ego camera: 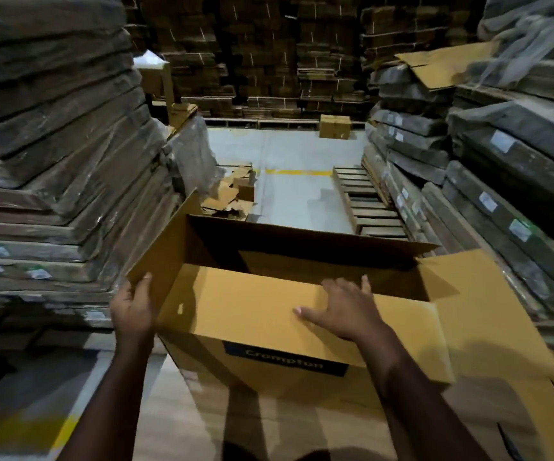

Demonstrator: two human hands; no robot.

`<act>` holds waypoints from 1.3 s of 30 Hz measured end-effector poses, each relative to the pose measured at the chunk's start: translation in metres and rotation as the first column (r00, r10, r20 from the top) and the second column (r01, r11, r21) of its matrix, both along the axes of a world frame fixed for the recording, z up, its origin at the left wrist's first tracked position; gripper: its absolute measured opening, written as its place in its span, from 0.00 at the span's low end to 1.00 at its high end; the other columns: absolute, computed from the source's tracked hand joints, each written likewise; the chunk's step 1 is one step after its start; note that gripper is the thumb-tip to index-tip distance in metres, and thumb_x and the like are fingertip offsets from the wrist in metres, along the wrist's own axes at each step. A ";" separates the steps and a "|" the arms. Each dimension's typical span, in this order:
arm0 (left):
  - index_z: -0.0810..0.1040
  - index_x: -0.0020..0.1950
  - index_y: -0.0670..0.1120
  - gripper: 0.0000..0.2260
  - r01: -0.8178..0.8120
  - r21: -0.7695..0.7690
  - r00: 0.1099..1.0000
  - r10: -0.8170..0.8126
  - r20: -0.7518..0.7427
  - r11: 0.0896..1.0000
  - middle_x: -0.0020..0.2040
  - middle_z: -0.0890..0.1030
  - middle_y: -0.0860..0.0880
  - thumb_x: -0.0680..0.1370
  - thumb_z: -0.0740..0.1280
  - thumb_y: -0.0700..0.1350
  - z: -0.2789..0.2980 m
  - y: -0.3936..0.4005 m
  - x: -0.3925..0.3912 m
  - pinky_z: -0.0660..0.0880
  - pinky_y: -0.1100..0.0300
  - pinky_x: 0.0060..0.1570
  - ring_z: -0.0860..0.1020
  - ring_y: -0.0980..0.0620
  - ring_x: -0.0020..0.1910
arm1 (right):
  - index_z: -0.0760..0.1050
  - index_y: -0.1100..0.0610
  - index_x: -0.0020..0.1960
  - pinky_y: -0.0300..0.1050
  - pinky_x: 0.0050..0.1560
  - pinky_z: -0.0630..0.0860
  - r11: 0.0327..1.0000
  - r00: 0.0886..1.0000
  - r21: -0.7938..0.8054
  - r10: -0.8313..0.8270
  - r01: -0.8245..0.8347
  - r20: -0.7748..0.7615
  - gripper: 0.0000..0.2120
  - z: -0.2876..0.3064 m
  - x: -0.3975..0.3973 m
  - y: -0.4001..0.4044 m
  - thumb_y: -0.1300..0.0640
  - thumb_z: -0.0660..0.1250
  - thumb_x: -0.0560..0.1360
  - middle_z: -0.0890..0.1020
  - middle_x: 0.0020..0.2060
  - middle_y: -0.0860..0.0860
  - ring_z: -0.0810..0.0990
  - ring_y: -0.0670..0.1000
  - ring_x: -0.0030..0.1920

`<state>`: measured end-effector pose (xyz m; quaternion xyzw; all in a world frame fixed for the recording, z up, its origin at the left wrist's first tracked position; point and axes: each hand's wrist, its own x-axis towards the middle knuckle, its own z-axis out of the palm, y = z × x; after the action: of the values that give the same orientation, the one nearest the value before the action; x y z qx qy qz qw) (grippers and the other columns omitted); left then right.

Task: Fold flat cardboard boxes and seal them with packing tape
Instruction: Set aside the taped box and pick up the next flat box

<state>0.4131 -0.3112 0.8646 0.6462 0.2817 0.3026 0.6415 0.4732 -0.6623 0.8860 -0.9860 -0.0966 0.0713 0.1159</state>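
So the box (302, 327) is already popped open into shape and sitting low in front of the person, in the aisle between the stacks, printed side facing them. The near flap (252, 304) is getting folded down: the right hand (342, 311) is pressing flat on it, fingers spread and straight, not gripping anything. The left hand (134, 307) is holding the left side flap (162, 247) at its lower edge, fingers wrapped round the cardboard, and that flap is still sticking up and outward. The right side flap (488, 294) is lying splayed out, and the far flap (302, 234) is still standing. So I'd say the folding is maybe halfway, with three flaps left to close. No tape on anything yet, and I'm not seeing a tape roll anywhere, so sealing is all still to do. Around it: wrapped stacks of flat cardboard (53, 161) crowding both sides, torn cardboard scraps (232, 197) on the floor (289, 154), a pallet (365, 204) just beyond, and a small finished-looking carton (334, 126) further back. Tight spot for swinging those side flaps.
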 end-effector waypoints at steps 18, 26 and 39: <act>0.38 0.84 0.54 0.61 0.800 0.586 0.581 0.082 -0.810 0.126 0.84 0.37 0.45 0.69 0.82 0.51 0.105 -0.014 0.112 0.68 0.39 0.74 0.50 0.35 0.82 | 0.69 0.36 0.46 0.30 0.35 0.65 0.968 0.960 0.212 0.077 -0.137 0.269 0.06 0.042 -0.116 -0.018 0.37 0.65 0.73 0.76 0.36 0.34 0.75 0.34 0.39; 0.43 0.85 0.50 0.46 0.739 0.671 0.636 0.382 -0.671 -0.051 0.81 0.57 0.43 0.79 0.71 0.59 0.102 -0.026 0.161 0.77 0.47 0.61 0.67 0.39 0.73 | 0.73 0.37 0.48 0.29 0.39 0.67 0.974 0.989 0.198 0.087 -0.110 0.121 0.11 0.057 -0.119 -0.021 0.31 0.66 0.75 0.82 0.47 0.35 0.77 0.37 0.45; 0.79 0.54 0.47 0.24 0.627 0.771 0.716 0.307 -0.627 0.110 0.43 0.79 0.48 0.76 0.70 0.67 0.120 -0.011 0.190 0.70 0.58 0.32 0.77 0.49 0.39 | 0.68 0.27 0.44 0.38 0.46 0.79 0.953 0.974 0.221 0.177 -0.205 0.141 0.06 0.059 -0.121 -0.028 0.29 0.64 0.73 0.82 0.47 0.33 0.80 0.35 0.46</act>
<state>0.6035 -0.3224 0.9841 0.9858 0.1353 0.0739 -0.0670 0.3524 -0.6903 0.9451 -0.9539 -0.2061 0.0112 0.2180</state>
